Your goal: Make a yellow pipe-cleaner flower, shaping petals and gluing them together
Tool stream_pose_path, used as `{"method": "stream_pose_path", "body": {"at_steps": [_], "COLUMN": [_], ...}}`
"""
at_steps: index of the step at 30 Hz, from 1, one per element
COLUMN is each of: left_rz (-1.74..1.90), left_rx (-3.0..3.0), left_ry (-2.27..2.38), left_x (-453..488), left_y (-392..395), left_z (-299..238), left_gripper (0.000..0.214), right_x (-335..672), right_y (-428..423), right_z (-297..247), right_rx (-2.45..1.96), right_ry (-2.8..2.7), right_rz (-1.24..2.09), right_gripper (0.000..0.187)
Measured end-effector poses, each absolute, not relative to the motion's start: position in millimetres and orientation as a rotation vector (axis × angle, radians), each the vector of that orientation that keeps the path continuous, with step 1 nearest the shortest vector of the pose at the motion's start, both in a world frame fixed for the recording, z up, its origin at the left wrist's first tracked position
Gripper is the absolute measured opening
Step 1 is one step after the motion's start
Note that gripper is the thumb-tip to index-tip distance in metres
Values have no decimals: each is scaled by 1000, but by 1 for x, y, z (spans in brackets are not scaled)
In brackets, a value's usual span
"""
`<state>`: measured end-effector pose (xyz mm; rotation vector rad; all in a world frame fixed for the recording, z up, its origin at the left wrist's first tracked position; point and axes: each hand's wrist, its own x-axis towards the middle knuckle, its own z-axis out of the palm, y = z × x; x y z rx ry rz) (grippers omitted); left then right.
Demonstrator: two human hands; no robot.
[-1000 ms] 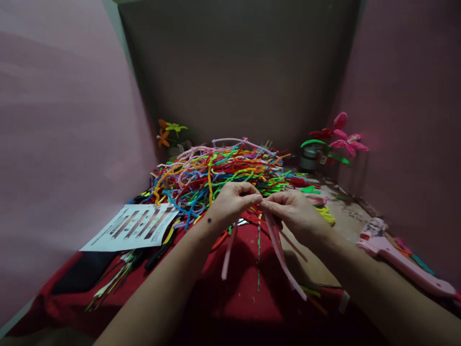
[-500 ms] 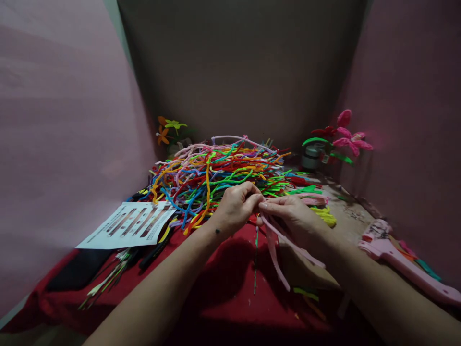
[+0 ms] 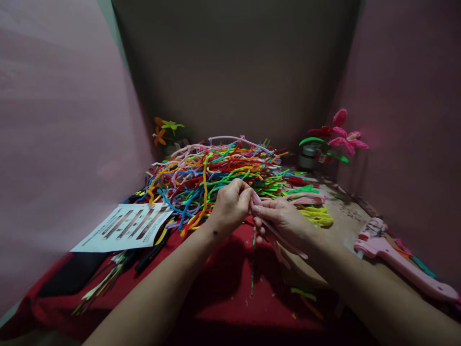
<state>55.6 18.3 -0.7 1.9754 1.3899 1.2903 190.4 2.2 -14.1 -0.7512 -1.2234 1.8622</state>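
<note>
My left hand (image 3: 228, 207) and my right hand (image 3: 283, 219) meet at the middle of the view, fingertips pinched together on pink pipe cleaners (image 3: 284, 240). The pink strands trail down and right under my right hand. A thin green stem (image 3: 253, 262) hangs below the hands over the red cloth (image 3: 230, 293). Just behind the hands lies a big heap of pipe cleaners in many colours (image 3: 216, 170).
A printed white sheet (image 3: 122, 228) lies at the left, with dark tools and loose stems (image 3: 108, 276) below it. A pink glue gun (image 3: 399, 264) lies at the right. Pipe-cleaner flowers stand at the back right (image 3: 338, 137) and back left (image 3: 165, 130). Walls close in on three sides.
Both hands have shifted slightly left and toward the heap. The pink strands that hung long below the hands are now gathered shorter under my right hand.
</note>
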Motion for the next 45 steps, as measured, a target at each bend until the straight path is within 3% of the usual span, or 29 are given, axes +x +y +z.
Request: {"method": "stream_pose_path", "body": {"at_steps": [3, 8, 15, 20, 28, 34, 39, 45], "left_rz": [1270, 1338, 1219, 1095, 1265, 1155, 1170, 1184], "left_rx": [1736, 1843, 1460, 1206, 1417, 1077, 1150, 1284], "left_ry": [1311, 1297, 1197, 969, 1102, 746, 842, 935], "left_x": [55, 52, 54, 49, 47, 49, 52, 54], "left_y": [21, 20, 15, 17, 21, 22, 21, 21], "left_z": [-3, 1, 11, 14, 14, 9, 5, 5], "left_gripper": [13, 13, 12, 15, 14, 28, 24, 20], "right_x": [191, 193, 189, 184, 191, 197, 199, 190], "right_y": [1, 2, 4, -1, -3, -3, -1, 4], "right_z": [-14, -7, -11, -18, -13, -14, -18, -18], "right_rx": [-764, -676, -974, -1053, -854, -776, -724, -778], "right_ry": [-1228, -1245, -1466, -1696, -1255, -1160, -1204, -1336], "right_rz": [1872, 1961, 1654, 1250, 1888, 1980, 1985, 1735], "right_gripper": [19, 19, 12, 14, 25, 23, 21, 25]}}
